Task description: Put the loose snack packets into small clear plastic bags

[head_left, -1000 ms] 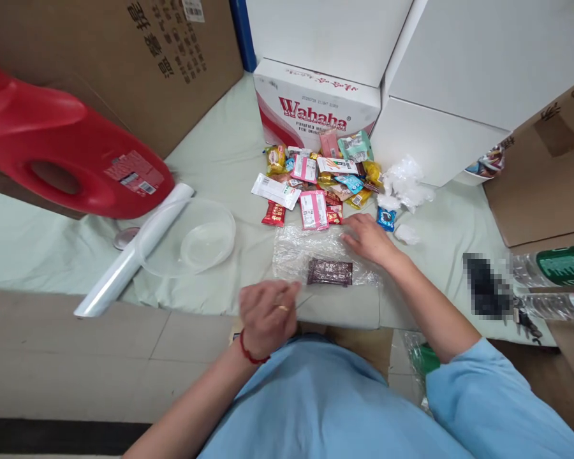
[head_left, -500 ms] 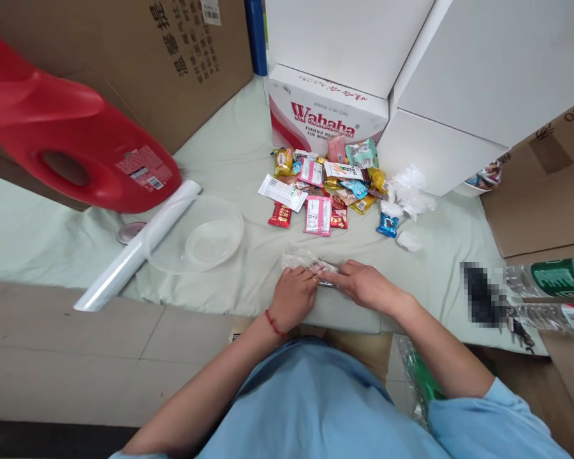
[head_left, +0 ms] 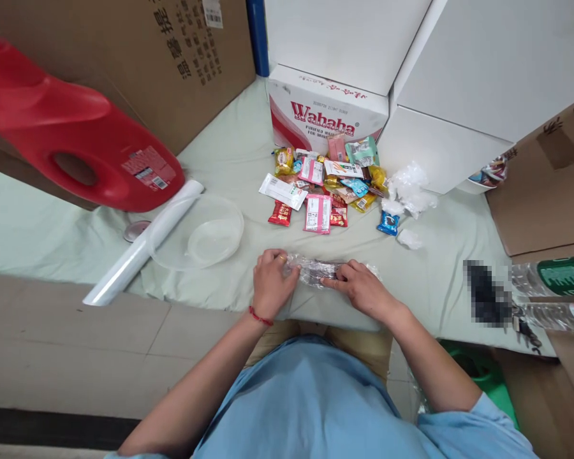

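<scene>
In front of me on the cloth lies a dark, narrow packet bundled in clear plastic wrap [head_left: 310,270]; what the packet is, I cannot make out. My left hand [head_left: 273,285], with a red string bracelet at the wrist, is closed on the left end of the wrap, thumb towards the packet. My right hand [head_left: 366,290] grips the packet's right part, its index finger laid along the front edge. Crinkled film sticks out past the right fingers. Beyond the hands is a pile of wrapped snacks [head_left: 318,213], with a blue packet [head_left: 388,222] at its right.
To the left lie a roll of film [head_left: 143,245], a clear plastic lid [head_left: 215,245] and a red jug [head_left: 119,159]. Crumpled plastic [head_left: 411,188] sits right of the snacks. A white Wahaha box [head_left: 328,115] stands behind. Bottles [head_left: 562,277] and keys [head_left: 526,331] are at the right.
My left hand has shifted left and turned, from pressing over the packet to holding the wrap's left end. More of the wrapped packet shows between my hands. The right hand stays about where it was.
</scene>
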Motion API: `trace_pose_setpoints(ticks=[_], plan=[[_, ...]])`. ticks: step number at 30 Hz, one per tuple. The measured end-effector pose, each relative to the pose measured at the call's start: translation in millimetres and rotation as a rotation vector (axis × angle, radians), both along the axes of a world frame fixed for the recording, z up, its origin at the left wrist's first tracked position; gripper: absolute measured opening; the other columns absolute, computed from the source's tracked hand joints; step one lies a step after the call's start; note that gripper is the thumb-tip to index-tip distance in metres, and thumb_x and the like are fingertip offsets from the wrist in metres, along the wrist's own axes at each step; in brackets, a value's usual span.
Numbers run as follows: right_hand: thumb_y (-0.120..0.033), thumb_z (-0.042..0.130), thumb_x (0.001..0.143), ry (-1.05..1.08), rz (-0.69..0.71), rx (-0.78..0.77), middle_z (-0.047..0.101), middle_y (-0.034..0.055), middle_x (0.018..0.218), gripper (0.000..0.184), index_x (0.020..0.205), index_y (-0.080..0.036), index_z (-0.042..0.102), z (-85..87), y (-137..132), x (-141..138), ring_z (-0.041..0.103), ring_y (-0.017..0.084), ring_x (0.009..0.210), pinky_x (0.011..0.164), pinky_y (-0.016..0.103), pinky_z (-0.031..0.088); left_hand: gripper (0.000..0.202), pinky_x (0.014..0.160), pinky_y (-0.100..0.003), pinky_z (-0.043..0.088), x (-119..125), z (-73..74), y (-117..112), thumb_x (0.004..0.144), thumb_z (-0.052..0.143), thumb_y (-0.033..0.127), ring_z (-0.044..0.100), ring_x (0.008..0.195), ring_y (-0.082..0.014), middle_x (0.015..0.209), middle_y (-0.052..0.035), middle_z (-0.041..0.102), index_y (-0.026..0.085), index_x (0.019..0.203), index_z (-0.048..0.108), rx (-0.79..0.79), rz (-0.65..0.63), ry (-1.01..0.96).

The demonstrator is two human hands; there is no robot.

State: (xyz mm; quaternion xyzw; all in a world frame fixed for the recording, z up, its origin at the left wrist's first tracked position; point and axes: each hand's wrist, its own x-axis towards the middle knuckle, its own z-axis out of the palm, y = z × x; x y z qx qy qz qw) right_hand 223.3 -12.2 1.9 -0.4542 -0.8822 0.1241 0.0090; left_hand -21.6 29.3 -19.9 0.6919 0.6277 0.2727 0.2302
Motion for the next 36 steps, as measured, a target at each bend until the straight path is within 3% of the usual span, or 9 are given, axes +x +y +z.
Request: trace_pose_setpoints(ticks=[4, 9, 11, 14, 18, 22, 26, 32, 36], plan=[[-0.01, 0.047, 0.101, 0.068, -0.036, -0.011, 0.062, 0.007, 0.101, 0.046, 0.134, -0.034, 0.069, -1.6, 0, -4, 0.048, 0.024, 0.094, 0.082, 0.035, 0.041, 0.016, 0.072, -0.031, 0.052, 32, 18.6, -16, 0.092, 0.058, 0.034, 0.063, 0.073, -0.0171, 0.082, -0.0022, 0.067, 0.021, 0.083, 0.064, -0.051, -0.139, -0.22], [-0.016, 0.048, 0.099, 0.386, -0.067, -0.063, 0.069, 0.0108, 0.116, 0.033, 0.119, -0.025, 0.074, 2.6, -9, 9, 0.057, 0.025, 0.107, 0.092, 0.042, 0.048, 0.027, 0.093, -0.045, 0.049, 60, 21.7, -32, 0.097, 0.053, 0.028, 0.064, 0.114, -0.0265, 0.124, -0.0083, 0.073, 0.022, 0.116, 0.07, 0.046, -0.426, 0.005], [-0.019, 0.046, 0.1, 0.488, -0.219, -0.017, 0.07, 0.01, 0.116, 0.036, 0.126, -0.027, 0.07, -0.7, -13, 22, 0.059, 0.025, 0.109, 0.096, 0.044, 0.049, 0.032, 0.096, -0.05, 0.045, 61, 15.0, -38, 0.095, 0.054, 0.026, 0.06, 0.12, -0.0292, 0.135, -0.0095, 0.069, 0.022, 0.123, 0.069, 0.114, -0.481, 0.144], [-0.033, 0.055, 0.098, 0.41, -0.555, 0.133, 0.065, 0.0145, 0.124, 0.037, 0.131, -0.023, 0.067, -10.9, -19, 39, 0.055, 0.031, 0.116, 0.102, 0.051, 0.047, 0.042, 0.097, -0.05, 0.043, 56, 4.0, -43, 0.091, 0.056, 0.019, 0.058, 0.124, -0.0292, 0.142, -0.0104, 0.065, 0.022, 0.132, 0.065, 0.199, -0.522, 0.243], [-0.032, 0.06, 0.093, 0.354, -0.604, 0.041, 0.064, 0.0145, 0.123, 0.02, 0.103, -0.021, 0.072, -8.2, -21, 49, 0.057, 0.031, 0.115, 0.099, 0.047, 0.049, 0.04, 0.097, -0.049, 0.043, 53, -2.8, -45, 0.094, 0.053, 0.017, 0.058, 0.124, -0.0287, 0.142, -0.0083, 0.066, 0.021, 0.131, 0.067, 0.261, -0.528, 0.29], [-0.032, 0.057, 0.095, 0.382, -0.647, -0.064, 0.067, 0.005, 0.09, 0.013, 0.093, -0.023, 0.065, 17.4, -6, 24, 0.062, 0.021, 0.081, 0.075, 0.032, 0.049, 0.039, 0.099, -0.049, 0.043, 55, -3.5, -43, 0.098, 0.049, 0.016, 0.057, 0.127, -0.0291, 0.14, -0.0077, 0.068, 0.024, 0.132, 0.067, 0.293, -0.53, 0.305], [-0.022, 0.051, 0.098, 0.245, -0.543, -0.017, 0.066, 0.0053, 0.091, 0.013, 0.092, -0.023, 0.063, 23.9, 19, -29, 0.061, 0.02, 0.082, 0.074, 0.029, 0.045, 0.037, 0.096, -0.047, 0.048, 55, -1.8, -40, 0.097, 0.048, 0.013, 0.063, 0.119, -0.0274, 0.125, -0.0115, 0.073, 0.02, 0.127, 0.069, 0.227, -0.624, 0.326], [-0.05, 0.054, 0.102, 0.055, -0.329, 0.085, 0.062, 0.0133, 0.108, 0.031, 0.108, -0.021, 0.064, 9.9, 18, -58, 0.056, 0.029, 0.101, 0.083, 0.038, 0.047, 0.038, 0.116, -0.046, 0.039, -10, 12.3, -43, 0.094, 0.053, 0.017, 0.056, 0.134, -0.0247, 0.132, -0.0077, 0.071, 0.024, 0.129, 0.066, 0.331, -0.637, 0.175], [-0.056, 0.075, 0.086, 0.01, -0.266, 0.155, 0.061, 0.0167, 0.118, 0.058, 0.126, -0.018, 0.058, 3.1, 7, -52, 0.052, 0.034, 0.104, 0.086, 0.046, 0.049, 0.039, 0.123, -0.065, 0.018, -87, 16.9, -28, 0.092, 0.063, 0.027, 0.045, 0.146, -0.036, 0.139, -0.0105, 0.067, 0.027, 0.132, 0.062, 0.44, -0.091, 0.288]])
